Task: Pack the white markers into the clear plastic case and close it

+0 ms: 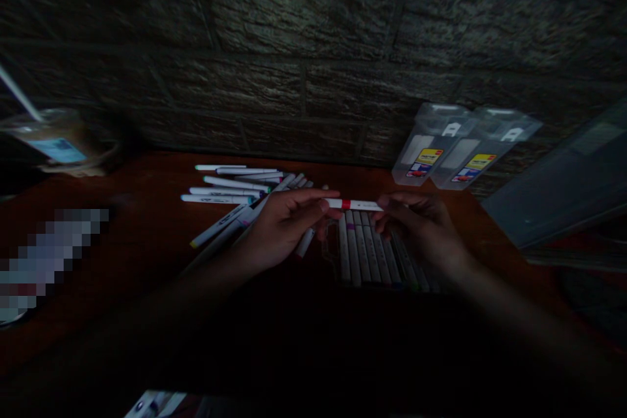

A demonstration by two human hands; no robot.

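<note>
Both my hands hold one white marker with a red band (pixel 353 204) level above the table. My left hand (pixel 289 225) pinches its left end, and a second white marker seems to lie under those fingers. My right hand (pixel 416 225) grips the right end with curled fingers. Below them a row of several white markers (pixel 365 251) lies side by side. A loose pile of white markers (pixel 235 186) is scattered to the left, behind my left hand.
The reddish-brown table (pixel 147 241) stands against a dark brick wall. Two clear plastic packages (pixel 458 147) lean at the back right. A plastic cup with a straw (pixel 53 140) sits at the far left. A grey flat panel (pixel 563 189) lies on the right.
</note>
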